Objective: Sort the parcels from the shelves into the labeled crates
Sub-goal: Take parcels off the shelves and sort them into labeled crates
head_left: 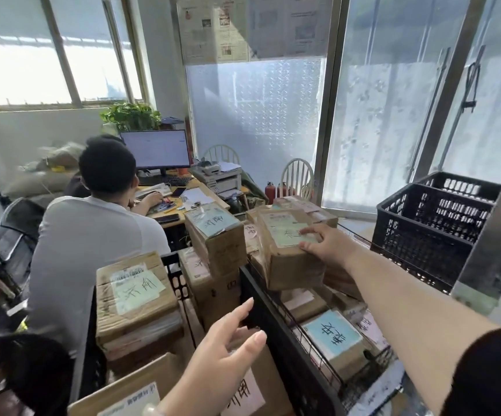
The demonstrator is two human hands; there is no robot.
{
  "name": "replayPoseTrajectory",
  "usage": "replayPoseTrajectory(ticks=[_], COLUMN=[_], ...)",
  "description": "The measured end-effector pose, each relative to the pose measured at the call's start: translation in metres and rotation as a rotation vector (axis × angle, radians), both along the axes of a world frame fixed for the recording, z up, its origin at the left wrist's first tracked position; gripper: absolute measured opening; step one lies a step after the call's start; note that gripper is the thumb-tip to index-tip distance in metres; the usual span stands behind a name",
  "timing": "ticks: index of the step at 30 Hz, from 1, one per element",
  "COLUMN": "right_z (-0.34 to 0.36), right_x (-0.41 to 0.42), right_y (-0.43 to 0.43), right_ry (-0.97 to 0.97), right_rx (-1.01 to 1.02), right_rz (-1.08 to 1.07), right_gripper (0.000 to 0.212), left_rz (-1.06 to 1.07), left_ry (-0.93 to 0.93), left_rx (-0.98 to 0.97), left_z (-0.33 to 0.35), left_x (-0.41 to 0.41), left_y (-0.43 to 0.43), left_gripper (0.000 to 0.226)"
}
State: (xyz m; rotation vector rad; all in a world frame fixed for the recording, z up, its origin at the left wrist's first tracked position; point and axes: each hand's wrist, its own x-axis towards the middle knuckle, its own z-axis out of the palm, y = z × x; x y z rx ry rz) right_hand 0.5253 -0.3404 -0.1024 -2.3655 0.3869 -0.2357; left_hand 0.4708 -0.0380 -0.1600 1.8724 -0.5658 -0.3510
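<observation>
Daylight floods through a wide window [33, 70] in the white left wall and through frosted glass panels [255, 115] ahead, with newspapers [255, 25] taped above them. A wooden desk [204, 198] carries a monitor [156, 148] at its far edge and a printer [223, 177] at its right end. A leafy plant [130, 115] stands behind the monitor.

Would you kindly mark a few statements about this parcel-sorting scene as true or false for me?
1. The right hand holds a brown parcel with a pale green label. True.
2. The left hand grips a parcel. False: it hovers open, holding nothing.
3. The black crates on the right are piled full of parcels. False: no parcels show inside them.
4. A lit monitor stands on the desk beyond the seated person. True.
</observation>
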Motion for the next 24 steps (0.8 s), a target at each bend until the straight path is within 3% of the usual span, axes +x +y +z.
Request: replayPoseTrajectory(ticks=[6,10,17,24], right_z=[0.007,0.011,-0.011,-0.045], right_x=[0.014,-0.018,-0.153,-0.312], right_y=[-0.001,0.005,0.024,0.016], right_ry=[0.123,0.020,-0.099,-0.051], right_rx=[-0.297,-0.290,-0.319,-0.377], right_rz=[0.047,0.026,0.032,-0.204], right_gripper=[0.043,0.052,0.066,0.061], left_rz=[-0.046,-0.080,-0.191,-0.353], left_ry=[-0.050,-0.138,-0.355,-0.596], left_rx=[0.042,0.078,0.142,0.175], left_z=[-0.002,0.002,0.011,0.012], left_x=[0.015,0.016,-0.014,-0.090], left_y=[-0.009,-0.022,-0.069,-0.144], left_gripper=[0.044,0.051,0.063,0.071])
